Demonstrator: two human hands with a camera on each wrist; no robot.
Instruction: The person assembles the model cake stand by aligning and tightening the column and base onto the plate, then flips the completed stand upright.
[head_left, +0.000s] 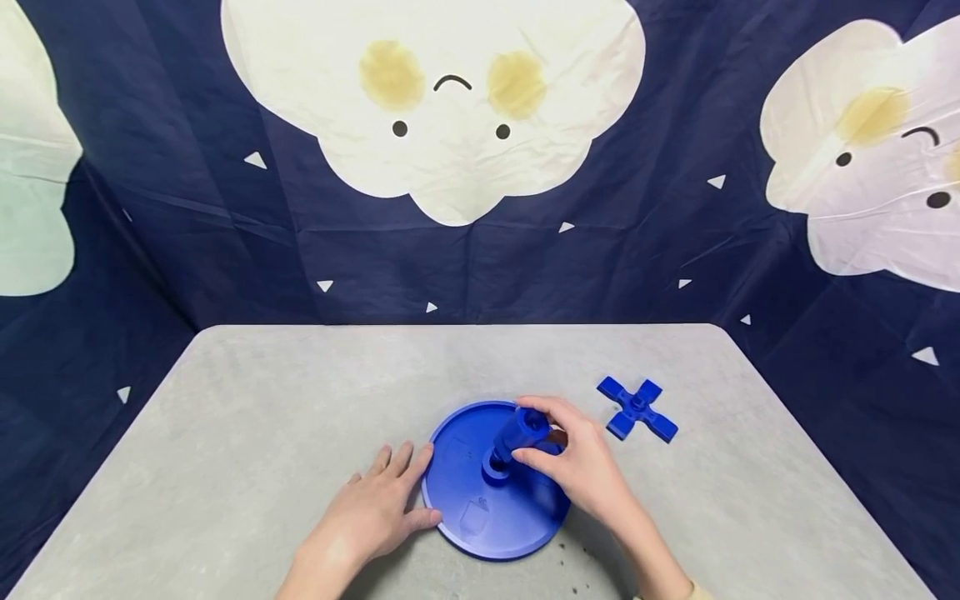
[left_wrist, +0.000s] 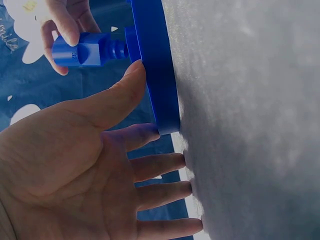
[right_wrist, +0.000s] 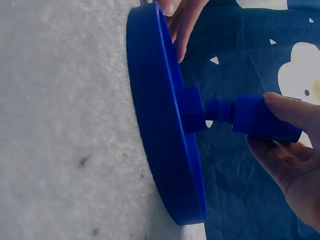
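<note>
A round blue plate with a raised rim (head_left: pixel 457 500) lies on the table, a short hollow socket (head_left: pixel 494 468) standing at its middle. Between thumb and fingers, my right hand (head_left: pixel 581 462) pinches a blue cylindrical post (right_wrist: pixel 247 116) with a narrower threaded-looking end. That narrow end points at the socket and sits right at its mouth, as the right wrist view shows. My left hand (head_left: pixel 375 504) has its fingers spread on the table at the plate's left side, with thumb and index fingertip touching the rim (left_wrist: pixel 159 75).
A blue cross-shaped piece (head_left: pixel 638 407) with a small peg at its centre lies on the table (head_left: pixel 300 392) to the right, beyond my right hand. Dark specks dot the table near the plate. A navy cloth with white clouds (head_left: pixel 450 167) hangs behind and at both sides.
</note>
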